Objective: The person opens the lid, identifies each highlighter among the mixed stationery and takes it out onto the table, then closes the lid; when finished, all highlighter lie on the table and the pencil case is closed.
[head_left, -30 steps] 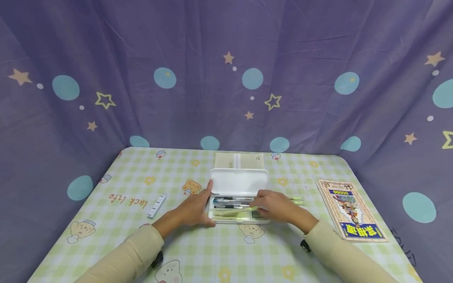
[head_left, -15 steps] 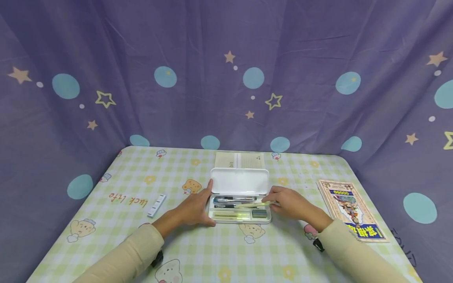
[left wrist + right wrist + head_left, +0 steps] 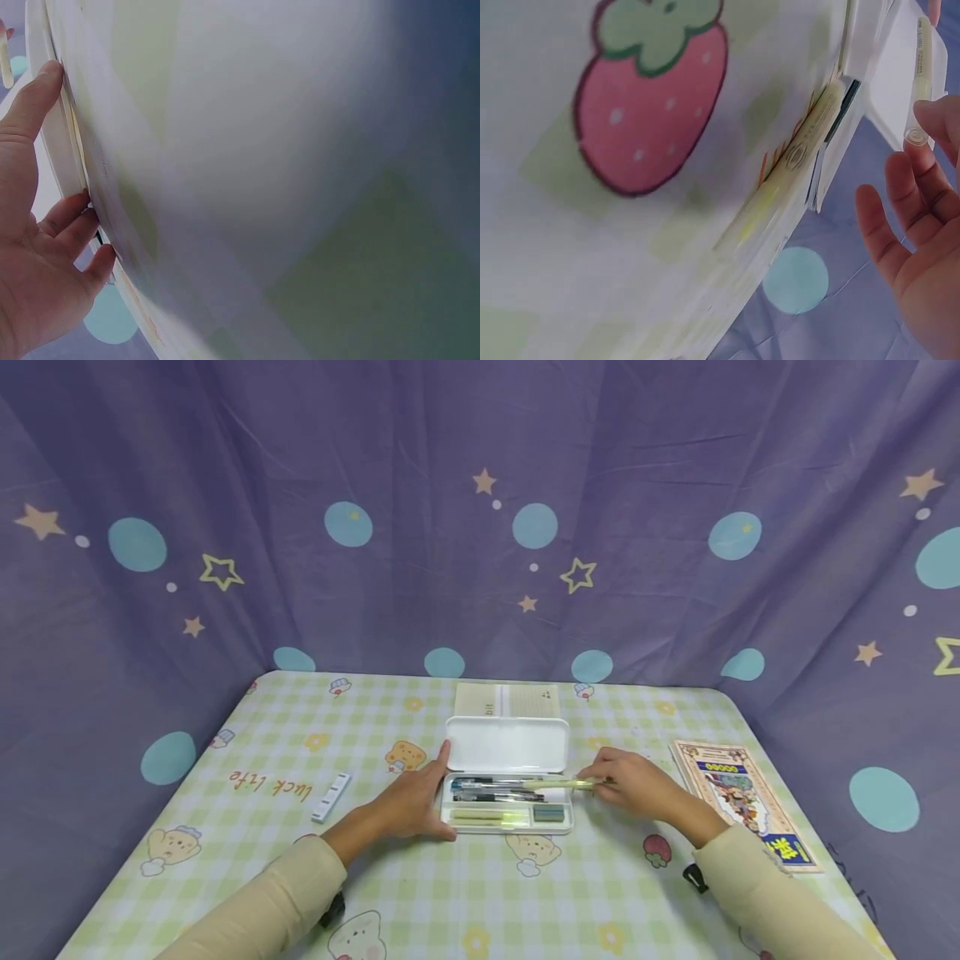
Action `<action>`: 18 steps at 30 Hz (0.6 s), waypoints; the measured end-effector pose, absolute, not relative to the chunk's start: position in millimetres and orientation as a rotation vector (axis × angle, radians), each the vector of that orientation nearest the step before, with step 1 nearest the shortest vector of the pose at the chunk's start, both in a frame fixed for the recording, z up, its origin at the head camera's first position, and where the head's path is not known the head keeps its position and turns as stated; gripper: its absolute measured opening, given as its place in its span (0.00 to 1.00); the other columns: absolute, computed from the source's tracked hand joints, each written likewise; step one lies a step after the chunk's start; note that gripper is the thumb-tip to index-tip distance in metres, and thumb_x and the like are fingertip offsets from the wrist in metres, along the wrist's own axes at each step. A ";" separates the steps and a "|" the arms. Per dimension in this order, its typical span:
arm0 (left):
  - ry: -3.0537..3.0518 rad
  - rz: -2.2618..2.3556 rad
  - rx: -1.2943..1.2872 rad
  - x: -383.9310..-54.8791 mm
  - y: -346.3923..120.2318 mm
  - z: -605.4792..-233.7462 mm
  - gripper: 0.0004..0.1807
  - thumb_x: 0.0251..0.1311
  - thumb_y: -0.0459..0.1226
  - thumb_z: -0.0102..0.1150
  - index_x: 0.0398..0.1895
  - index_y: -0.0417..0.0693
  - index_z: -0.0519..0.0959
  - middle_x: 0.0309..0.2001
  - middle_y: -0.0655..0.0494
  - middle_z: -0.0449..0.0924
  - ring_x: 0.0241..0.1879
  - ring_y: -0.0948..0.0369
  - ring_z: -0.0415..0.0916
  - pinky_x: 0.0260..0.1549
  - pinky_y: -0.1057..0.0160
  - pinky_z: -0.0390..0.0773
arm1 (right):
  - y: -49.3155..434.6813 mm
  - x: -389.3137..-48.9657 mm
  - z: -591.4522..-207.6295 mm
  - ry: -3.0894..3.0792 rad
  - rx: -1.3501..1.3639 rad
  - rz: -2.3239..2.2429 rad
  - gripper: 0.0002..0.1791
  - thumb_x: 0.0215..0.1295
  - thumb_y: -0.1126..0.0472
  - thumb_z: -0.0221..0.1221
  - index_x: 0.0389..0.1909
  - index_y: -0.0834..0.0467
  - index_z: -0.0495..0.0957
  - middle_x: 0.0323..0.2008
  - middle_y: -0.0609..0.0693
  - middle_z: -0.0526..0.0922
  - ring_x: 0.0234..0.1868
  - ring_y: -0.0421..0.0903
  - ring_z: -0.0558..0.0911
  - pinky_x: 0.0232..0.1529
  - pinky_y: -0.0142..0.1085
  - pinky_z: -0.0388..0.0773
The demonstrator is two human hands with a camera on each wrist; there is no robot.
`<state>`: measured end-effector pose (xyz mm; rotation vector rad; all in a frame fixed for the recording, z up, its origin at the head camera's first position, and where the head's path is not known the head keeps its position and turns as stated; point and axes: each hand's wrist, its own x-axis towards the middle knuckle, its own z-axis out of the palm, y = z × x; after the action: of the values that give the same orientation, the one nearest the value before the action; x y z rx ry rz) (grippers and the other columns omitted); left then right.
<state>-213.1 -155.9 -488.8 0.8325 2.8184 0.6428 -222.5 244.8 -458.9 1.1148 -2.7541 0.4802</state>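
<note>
An open white pencil case [image 3: 464, 831] lies mid-table, its lid [image 3: 507, 745] tipped back. My left hand [image 3: 411, 800] rests along its left end, fingers straight by the lid's edge, thumb at the front corner. Between thumb and fingertips, my right hand [image 3: 626, 785] pinches the right end of a pale yellow highlighter [image 3: 558, 784], held level over the rear compartment. Several pens [image 3: 495, 796] lie in that compartment. Another yellow highlighter [image 3: 487, 816] and a dark grey-green block [image 3: 549, 813] sit in the front one. The right wrist view shows a further highlighter [image 3: 795, 157] lying on the table beside the case.
A beige notebook [image 3: 476, 697] lies behind the lid. To the right is a comic-style book [image 3: 735, 802]. On the left lies a small white strip with dark marks [image 3: 332, 797]. A purple curtain [image 3: 480, 602] hangs behind the checked tablecloth [image 3: 420, 902].
My right hand has moved right from over the case to just past its right end, drawing the highlighter along and up over the rear compartment. My left hand has stayed in place.
</note>
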 end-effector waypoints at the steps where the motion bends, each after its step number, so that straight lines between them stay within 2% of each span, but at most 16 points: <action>1: 2.818 0.642 0.830 -213.0 -156.1 -488.7 0.82 0.38 0.59 0.82 0.82 0.39 0.31 0.74 0.41 0.67 0.67 0.47 0.74 0.66 0.50 0.73 | 246.0 -222.9 -458.8 -2.764 1.103 0.484 0.13 0.62 0.64 0.66 0.47 0.49 0.89 0.36 0.40 0.82 0.31 0.30 0.72 0.34 0.29 0.75; 10: 2.812 0.651 0.815 -213.9 -156.5 -489.3 0.82 0.37 0.59 0.82 0.82 0.39 0.31 0.74 0.40 0.66 0.67 0.46 0.73 0.67 0.49 0.73 | 261.5 -222.9 -455.5 -2.807 1.037 0.499 0.13 0.64 0.65 0.65 0.47 0.50 0.88 0.37 0.41 0.82 0.30 0.32 0.73 0.32 0.30 0.74; 18: 2.808 0.649 0.815 -213.1 -156.7 -488.7 0.82 0.38 0.59 0.82 0.82 0.39 0.31 0.74 0.40 0.66 0.67 0.46 0.73 0.67 0.49 0.73 | 277.0 -224.8 -459.6 -2.809 1.005 0.483 0.13 0.64 0.66 0.65 0.46 0.50 0.89 0.36 0.40 0.81 0.31 0.29 0.73 0.32 0.30 0.74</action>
<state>-213.1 -156.7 -488.7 0.8155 2.8083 0.6492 -224.8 277.0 -459.6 1.0053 -2.8089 0.4826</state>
